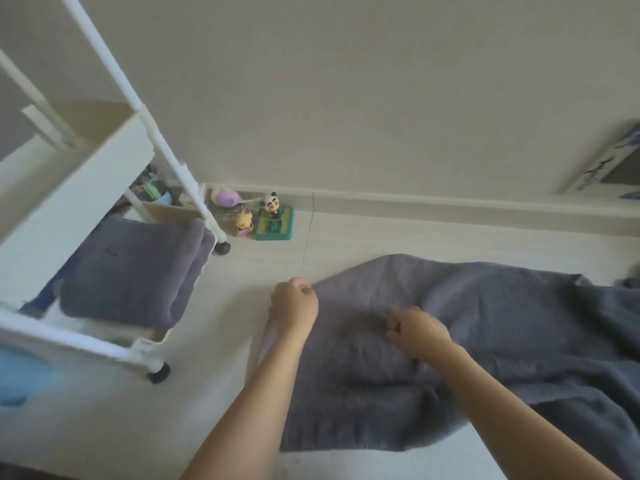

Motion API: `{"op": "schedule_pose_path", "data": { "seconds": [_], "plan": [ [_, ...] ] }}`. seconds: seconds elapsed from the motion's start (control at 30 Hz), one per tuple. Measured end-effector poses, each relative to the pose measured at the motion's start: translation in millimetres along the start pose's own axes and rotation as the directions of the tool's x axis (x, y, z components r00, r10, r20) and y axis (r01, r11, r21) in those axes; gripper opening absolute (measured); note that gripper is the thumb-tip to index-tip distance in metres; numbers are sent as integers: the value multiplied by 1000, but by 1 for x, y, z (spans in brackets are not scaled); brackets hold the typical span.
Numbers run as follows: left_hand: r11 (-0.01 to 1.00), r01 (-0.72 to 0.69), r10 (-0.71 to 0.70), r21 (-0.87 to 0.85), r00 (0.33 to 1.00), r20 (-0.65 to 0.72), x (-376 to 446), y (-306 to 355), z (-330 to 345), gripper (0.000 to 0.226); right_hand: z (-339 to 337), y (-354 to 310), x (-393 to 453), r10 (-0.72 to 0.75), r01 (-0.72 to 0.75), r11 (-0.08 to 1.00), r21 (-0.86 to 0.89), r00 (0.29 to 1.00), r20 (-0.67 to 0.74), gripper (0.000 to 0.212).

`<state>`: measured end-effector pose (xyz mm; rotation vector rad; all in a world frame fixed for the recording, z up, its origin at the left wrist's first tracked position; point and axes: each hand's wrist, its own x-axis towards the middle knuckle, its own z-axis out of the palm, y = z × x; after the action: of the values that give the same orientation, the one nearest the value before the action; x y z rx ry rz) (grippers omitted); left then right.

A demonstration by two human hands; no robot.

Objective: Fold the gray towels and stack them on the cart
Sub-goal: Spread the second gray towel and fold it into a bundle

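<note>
A: Where is the wide, rumpled gray terry towel (467,327)?
B: It is spread on the pale floor (207,393). Its left edge is pinched by the closed left hand (293,303); cloth is gripped mid-towel by the curled right hand (417,329).
A: And the white wheeled cart (83,188)?
B: A folded gray towel (138,268) is lying on its bottom shelf.

Head camera looks steeply down, near the floor (214,393).

Pale floor (214,403) bears spread gray towel (485,327), wheeled cart (79,188), toys (263,216).
</note>
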<state>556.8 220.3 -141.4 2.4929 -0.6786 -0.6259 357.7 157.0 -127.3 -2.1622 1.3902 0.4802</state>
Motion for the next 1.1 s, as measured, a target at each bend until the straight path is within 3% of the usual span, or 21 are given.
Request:
{"op": "schedule_pose_path", "data": {
  "seconds": [0.07,0.13,0.23,0.43,0.6,0.73,0.9,1.03,1.1],
  "plan": [
    [991,-112,114,77,993,-31,9,12,8,26,-1,7,6,40,-34,999,33,974,-221,36],
    [971,-202,201,125,979,20,16,22,20,30,2,14,13,73,-39,993,112,944,-322,43],
    [955,-243,229,170,968,98,22,28,35,35,12,26,24,75,7,972,237,939,-335,48],
    [904,-413,395,111,906,153,14,40,46,17,25,46,30,102,117,861,495,914,-394,42],
    [952,-305,303,-16,934,189,3,45,49,19,25,47,28,110,121,816,566,928,-356,42],
    [969,-237,247,-70,934,257,0,48,53,48,22,48,28,114,114,791,601,938,-328,43],
    [960,-258,278,-108,924,261,-3,46,58,29,21,48,28,113,102,782,614,947,-302,43],
    [959,-283,268,-3,905,329,-2,40,60,42,20,48,27,114,95,773,627,952,-285,44],
    [973,-228,228,-37,924,308,-4,37,63,35,20,48,28,120,86,777,623,952,-280,45]
  ]
}}
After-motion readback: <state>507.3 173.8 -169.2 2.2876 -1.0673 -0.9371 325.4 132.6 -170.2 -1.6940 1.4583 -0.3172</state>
